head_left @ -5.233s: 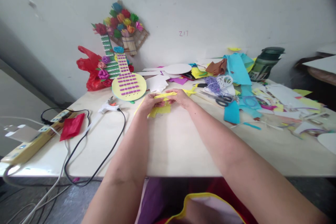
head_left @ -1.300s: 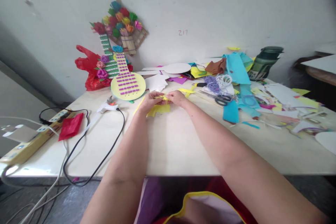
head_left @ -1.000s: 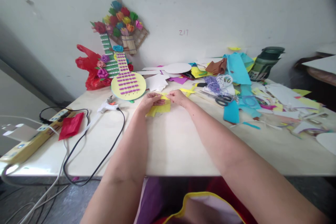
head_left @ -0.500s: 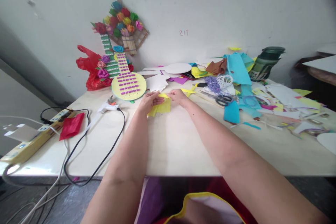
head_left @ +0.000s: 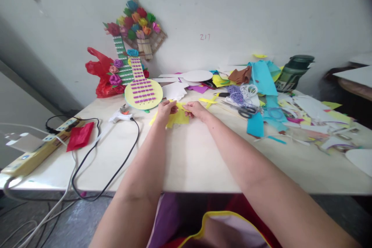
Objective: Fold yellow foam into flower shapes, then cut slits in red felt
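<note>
Both hands meet over the middle of the table around a sheet of yellow crepe paper [head_left: 178, 118]. My left hand [head_left: 167, 109] has its fingers closed on the paper's left side. Opposite it, my right hand [head_left: 194, 109] pinches the right side of the same paper between thumb and fingers. The lower part of the sheet hangs below the fingers, near the tabletop. Yellow paper strips [head_left: 208, 101] lie just right of my right hand. Behind my left hand stands a yellow guitar-shaped craft piece [head_left: 143, 93] with purple bars.
Left of my arms are a white glue gun [head_left: 120, 116], its black cord, a red paper piece [head_left: 80, 136] and a power strip [head_left: 37, 151]. To the right lie scissors [head_left: 247, 111], yarn [head_left: 236, 95], blue crepe paper [head_left: 263, 77] and paper scraps. A dark green bottle [head_left: 295, 73] stands behind.
My left fingers, stretched out before, have curled onto the yellow paper. My right hand has shifted slightly lower, and more yellow paper shows left of my left hand.
</note>
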The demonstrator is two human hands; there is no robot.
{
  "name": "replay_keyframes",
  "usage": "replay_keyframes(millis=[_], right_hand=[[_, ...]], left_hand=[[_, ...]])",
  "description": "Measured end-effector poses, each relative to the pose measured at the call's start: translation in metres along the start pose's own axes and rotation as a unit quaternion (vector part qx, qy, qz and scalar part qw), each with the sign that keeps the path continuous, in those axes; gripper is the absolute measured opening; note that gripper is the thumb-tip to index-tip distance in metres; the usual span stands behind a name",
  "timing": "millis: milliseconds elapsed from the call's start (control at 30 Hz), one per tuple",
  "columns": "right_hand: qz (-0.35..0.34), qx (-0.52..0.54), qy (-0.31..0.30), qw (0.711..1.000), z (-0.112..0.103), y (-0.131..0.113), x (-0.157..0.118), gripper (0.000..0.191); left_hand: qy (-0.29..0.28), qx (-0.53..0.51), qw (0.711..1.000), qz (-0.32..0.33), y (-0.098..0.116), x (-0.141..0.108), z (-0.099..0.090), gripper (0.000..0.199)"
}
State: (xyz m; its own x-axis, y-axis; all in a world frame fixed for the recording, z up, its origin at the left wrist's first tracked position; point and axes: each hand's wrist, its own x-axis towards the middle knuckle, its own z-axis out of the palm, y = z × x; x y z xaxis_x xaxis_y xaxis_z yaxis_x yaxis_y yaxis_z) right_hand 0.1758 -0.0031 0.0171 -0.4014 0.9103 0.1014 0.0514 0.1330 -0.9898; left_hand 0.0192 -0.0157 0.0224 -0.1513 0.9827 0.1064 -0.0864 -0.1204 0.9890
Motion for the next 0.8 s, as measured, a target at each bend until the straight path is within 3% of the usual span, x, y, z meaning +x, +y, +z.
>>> replay_keyframes(millis=[100, 267, 500, 800], right_hand=[[0.004, 0.018, 0.000, 1.000, 0.000, 0.005, 0.002, 0.025], [-0.007, 0.040, -0.002, 0.999, -0.001, 0.011, 0.004, 0.027], [0.013, 0.055, -0.030, 0.998, -0.004, 0.010, 0.002, 0.029], [0.038, 0.059, 0.003, 0.998, -0.002, 0.006, -0.008, 0.029]], left_hand=[[0.024, -0.028, 0.999, 0.003, 0.001, -0.003, 0.002, 0.033], [-0.032, -0.018, 0.998, -0.045, -0.004, -0.008, 0.006, 0.032], [-0.010, -0.013, 1.000, -0.025, -0.010, -0.006, 0.003, 0.027], [-0.019, -0.031, 0.999, -0.015, -0.008, -0.010, 0.005, 0.029]])
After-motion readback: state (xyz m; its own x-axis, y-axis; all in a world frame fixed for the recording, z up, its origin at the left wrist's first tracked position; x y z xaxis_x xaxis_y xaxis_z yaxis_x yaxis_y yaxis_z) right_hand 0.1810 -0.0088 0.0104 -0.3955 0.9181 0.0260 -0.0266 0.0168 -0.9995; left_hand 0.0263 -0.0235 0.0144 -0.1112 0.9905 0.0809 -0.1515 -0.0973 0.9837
